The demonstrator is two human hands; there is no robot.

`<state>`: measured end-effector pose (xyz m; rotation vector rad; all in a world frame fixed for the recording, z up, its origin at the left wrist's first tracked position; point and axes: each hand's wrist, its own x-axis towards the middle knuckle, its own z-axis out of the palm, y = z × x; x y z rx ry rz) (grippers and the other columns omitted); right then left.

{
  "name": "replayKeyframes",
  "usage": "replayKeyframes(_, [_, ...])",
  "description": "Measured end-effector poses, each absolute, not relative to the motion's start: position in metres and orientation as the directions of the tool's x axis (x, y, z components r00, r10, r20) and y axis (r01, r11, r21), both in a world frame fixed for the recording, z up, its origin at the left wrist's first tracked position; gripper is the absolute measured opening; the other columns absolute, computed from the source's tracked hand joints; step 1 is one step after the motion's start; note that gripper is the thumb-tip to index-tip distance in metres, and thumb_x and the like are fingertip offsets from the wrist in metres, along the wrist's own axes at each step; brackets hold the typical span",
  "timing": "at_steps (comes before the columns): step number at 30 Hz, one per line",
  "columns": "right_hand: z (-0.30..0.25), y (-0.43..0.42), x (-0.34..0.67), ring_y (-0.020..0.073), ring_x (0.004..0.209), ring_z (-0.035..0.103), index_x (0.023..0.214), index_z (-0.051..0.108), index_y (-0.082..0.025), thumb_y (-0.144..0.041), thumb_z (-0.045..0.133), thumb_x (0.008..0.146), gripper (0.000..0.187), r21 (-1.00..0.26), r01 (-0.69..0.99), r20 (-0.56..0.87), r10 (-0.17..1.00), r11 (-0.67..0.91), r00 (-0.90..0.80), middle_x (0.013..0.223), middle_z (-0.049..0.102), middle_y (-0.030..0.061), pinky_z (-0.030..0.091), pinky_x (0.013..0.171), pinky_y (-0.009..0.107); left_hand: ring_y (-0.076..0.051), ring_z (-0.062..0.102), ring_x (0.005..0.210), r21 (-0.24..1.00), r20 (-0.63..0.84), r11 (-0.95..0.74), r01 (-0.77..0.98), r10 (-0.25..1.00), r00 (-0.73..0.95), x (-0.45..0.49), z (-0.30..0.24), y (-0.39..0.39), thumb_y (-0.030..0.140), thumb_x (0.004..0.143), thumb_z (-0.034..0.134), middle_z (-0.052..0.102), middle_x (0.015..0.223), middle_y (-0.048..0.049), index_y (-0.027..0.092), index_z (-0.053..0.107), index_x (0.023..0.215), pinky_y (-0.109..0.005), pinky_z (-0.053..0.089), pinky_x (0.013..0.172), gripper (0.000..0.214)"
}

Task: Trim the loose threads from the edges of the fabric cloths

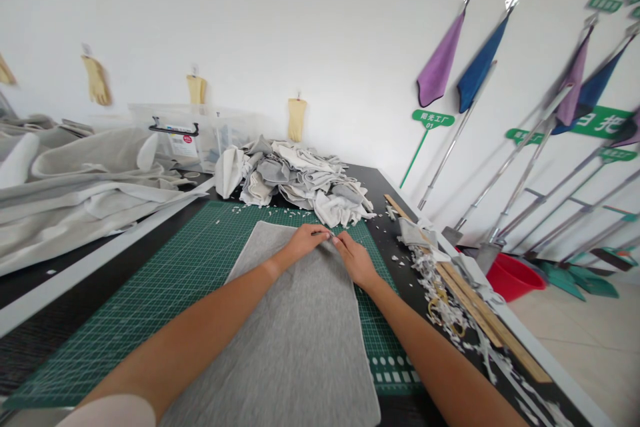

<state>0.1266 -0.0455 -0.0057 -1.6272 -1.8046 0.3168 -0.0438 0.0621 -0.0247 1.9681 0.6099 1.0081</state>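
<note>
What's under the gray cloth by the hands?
The gray cloth lies on a green grid cutting mat, which shows around its edges. The part right under the cloth is covered and cannot be seen.

WALL: a white wall point(250, 20) is hung with yellow rubber gloves point(97, 80), a purple cloth point(440, 57), a blue cloth point(483, 64) and green signs point(433, 119) | LEANING: steel-handled flat mops point(520, 160) are propped against it | FLOOR: beige tiles point(575, 347) are seen, with a red plastic basin point(515, 275) set on them | REAR: a clear plastic storage bin point(175, 137) is placed near the wall

left hand point(301, 242): 1 | right hand point(356, 262): 1 | yellow rubber gloves point(96, 80): 4 | purple cloths point(440, 57): 3 | blue cloths point(481, 64): 2 | red basin point(515, 277): 1
</note>
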Motion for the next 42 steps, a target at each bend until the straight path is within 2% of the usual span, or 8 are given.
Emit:
replayKeyframes(8, [-0.0049,-0.0467,0.1266,0.0186,0.070,0.059,0.094,0.054,-0.026,-0.055,0.030,0.103,0.038,-0.623,0.759,0.332,0.943,0.191,0.034,0.074,0.058,-0.0008,0.034,0.064,0.025,-0.020,0.068,0.092,0.845,0.416,-0.532,0.059,0.721,0.554,-0.0430,-0.0253,0.0631,0.039,0.088,0.059,0.077,0.096,-0.0054,0.015,0.078,0.093,-0.028,0.050,0.087,0.031])
replayKeyframes(42, [-0.0067,-0.0451,0.1267,0.0185,0.073,0.062,0.096,0.052,-0.024,-0.052,0.028,0.104,0.037,-0.542,0.814,0.339,0.941,0.207,-0.013,0.080,0.063,0.0010,0.033,0.064,0.023,-0.021,0.069,0.094,0.848,0.409,-0.526,0.061,0.722,0.558,-0.0432,-0.0288,0.0636,0.037,0.086,0.060,0.078,0.099,-0.0057,0.016,0.079,0.096,-0.028,0.050,0.088,0.030])
